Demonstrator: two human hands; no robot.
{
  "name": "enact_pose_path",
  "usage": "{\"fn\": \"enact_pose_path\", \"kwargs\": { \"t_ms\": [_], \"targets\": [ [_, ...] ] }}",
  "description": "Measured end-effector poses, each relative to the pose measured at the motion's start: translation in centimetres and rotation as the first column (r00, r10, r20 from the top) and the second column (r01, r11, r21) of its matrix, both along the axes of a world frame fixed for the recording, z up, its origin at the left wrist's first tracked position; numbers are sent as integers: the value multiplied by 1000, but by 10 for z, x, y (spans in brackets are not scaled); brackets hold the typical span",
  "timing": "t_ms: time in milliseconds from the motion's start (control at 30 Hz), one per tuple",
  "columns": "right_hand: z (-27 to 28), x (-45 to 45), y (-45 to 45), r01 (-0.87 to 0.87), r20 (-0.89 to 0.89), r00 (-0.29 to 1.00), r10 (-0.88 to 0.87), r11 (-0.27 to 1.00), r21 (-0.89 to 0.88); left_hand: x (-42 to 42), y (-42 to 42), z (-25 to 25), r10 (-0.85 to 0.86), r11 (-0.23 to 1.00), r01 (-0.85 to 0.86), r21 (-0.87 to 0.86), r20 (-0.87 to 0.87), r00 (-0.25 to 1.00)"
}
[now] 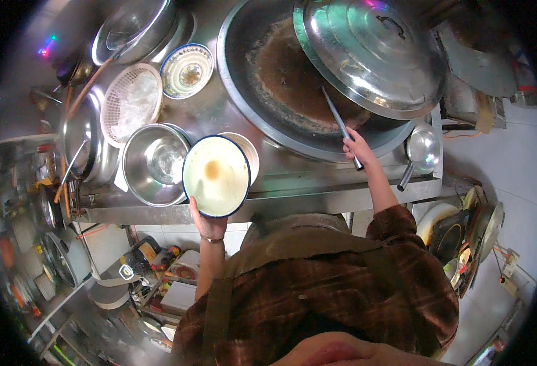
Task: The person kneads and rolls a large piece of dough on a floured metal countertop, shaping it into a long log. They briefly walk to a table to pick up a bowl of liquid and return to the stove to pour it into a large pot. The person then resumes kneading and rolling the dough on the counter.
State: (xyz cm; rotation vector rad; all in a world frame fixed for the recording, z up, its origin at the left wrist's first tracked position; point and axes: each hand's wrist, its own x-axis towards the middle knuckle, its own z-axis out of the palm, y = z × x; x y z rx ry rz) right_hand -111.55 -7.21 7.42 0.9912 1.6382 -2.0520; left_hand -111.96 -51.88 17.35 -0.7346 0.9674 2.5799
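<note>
My left hand (208, 223) holds a cream bowl (218, 187) with a dark blue rim by its near edge; a brown patch marks the inside. My right hand (359, 148) grips the metal handle of a utensil (336, 113), whose far end reaches into the big wok (240, 94) and is hidden there. Brown liquid or residue (280, 68) covers the wok's bottom. A large domed metal lid (364, 59) lies tilted over the wok's right side.
Left of the wok stand a patterned plate (187, 71), a plastic basket (109, 107) and steel bowls (156, 164). Partly behind my bowl is another pale bowl (253, 160). A metal dipper (423, 148) rests at the counter's right end, above stacked pans and lids (485, 231).
</note>
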Motion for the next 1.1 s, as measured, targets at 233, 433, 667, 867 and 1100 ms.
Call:
{"fn": "enact_pose_path", "kwargs": {
  "t_ms": [233,433,667,867,1100],
  "targets": [
    [42,57,-16,158,1,987,-159,985,-69,-73,-3,-18,-9,994,2,-107,-70,997],
    [60,67,-26,194,26,980,-198,975,106,-158,13,-50,6,982,-35,-185,-155,988],
    [64,92,-24,198,-16,980,-198,974,109,-175,13,-83,24,964,-77,-254,-207,978],
    [63,104,-28,226,-8,974,-226,969,96,-174,6,-88,-23,970,-22,-242,-184,983],
    [58,113,-29,229,-10,973,-229,966,120,-140,14,-90,-54,985,30,-171,-139,989]
  ]
}}
